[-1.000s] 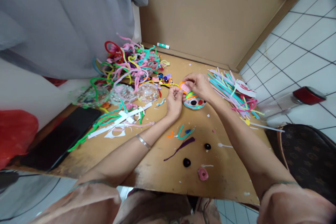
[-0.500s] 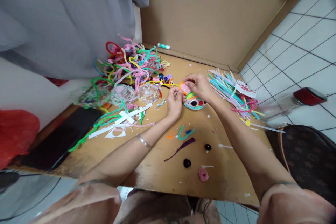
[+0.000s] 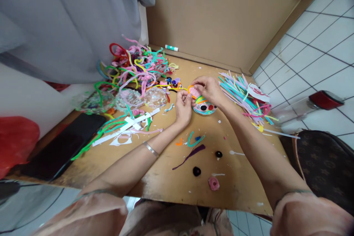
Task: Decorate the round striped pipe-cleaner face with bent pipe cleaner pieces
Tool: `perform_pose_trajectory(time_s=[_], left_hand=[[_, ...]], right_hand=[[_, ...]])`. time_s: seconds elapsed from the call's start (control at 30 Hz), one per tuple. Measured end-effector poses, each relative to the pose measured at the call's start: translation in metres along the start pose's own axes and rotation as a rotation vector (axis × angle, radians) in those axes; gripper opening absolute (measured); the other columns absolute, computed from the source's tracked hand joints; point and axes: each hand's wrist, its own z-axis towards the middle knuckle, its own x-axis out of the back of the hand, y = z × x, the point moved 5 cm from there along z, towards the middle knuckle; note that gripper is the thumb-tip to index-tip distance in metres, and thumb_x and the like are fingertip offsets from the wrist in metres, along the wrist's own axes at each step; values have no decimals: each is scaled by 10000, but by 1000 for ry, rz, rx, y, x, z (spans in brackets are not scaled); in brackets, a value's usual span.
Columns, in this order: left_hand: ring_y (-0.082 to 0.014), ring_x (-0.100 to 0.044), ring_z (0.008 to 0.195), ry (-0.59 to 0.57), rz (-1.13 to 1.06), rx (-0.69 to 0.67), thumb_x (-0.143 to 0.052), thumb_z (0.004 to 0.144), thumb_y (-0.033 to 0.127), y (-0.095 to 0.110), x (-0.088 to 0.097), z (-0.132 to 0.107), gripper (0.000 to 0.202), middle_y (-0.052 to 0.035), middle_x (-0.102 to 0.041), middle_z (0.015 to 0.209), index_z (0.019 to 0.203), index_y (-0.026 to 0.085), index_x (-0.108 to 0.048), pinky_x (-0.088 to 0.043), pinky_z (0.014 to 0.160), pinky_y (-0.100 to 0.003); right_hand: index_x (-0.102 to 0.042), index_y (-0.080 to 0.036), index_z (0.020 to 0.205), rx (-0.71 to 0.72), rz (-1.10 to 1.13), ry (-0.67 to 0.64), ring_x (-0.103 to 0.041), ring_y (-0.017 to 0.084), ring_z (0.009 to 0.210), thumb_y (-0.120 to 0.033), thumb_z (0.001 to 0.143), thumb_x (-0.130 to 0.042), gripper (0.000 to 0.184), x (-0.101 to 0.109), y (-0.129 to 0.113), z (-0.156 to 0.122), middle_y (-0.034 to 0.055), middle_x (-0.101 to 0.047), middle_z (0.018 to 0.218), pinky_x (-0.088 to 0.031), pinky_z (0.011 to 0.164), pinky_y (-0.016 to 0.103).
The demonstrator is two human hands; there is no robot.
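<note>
From the person's head, the camera looks forward and down over both bare forearms [image 3: 124, 169], which are nearest, towards the bare left hand [image 3: 184, 110] and bare right hand [image 3: 209, 90]. Beyond their grip it faces an upright brown cardboard panel [image 3: 226, 18]; yellowish-brown wooden tabletop [image 3: 166, 177] spreads before the grip.

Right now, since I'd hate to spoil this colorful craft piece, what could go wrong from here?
The pink part with the orange edge might bend or shift if the right hand, pinching it, presses too hard. The left hand, close beside it, might disturb the craft piece too. The pink ring near the table's front edge could be knocked off.
</note>
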Motion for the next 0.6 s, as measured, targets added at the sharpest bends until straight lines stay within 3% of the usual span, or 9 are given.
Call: perform_pose_trajectory(time_s=[0.6], left_hand=[[-88,-573,646,-26,28,26,-703,837,371,-1,-2,1,272,23,-562,743,897,193,-506,-487,592,-191]], right_hand=[[-774,-154,899,-32,26,-26,-661,180,798,-109,808,-557,240,3,4,-1,66,-767,899,-463,737,280]])
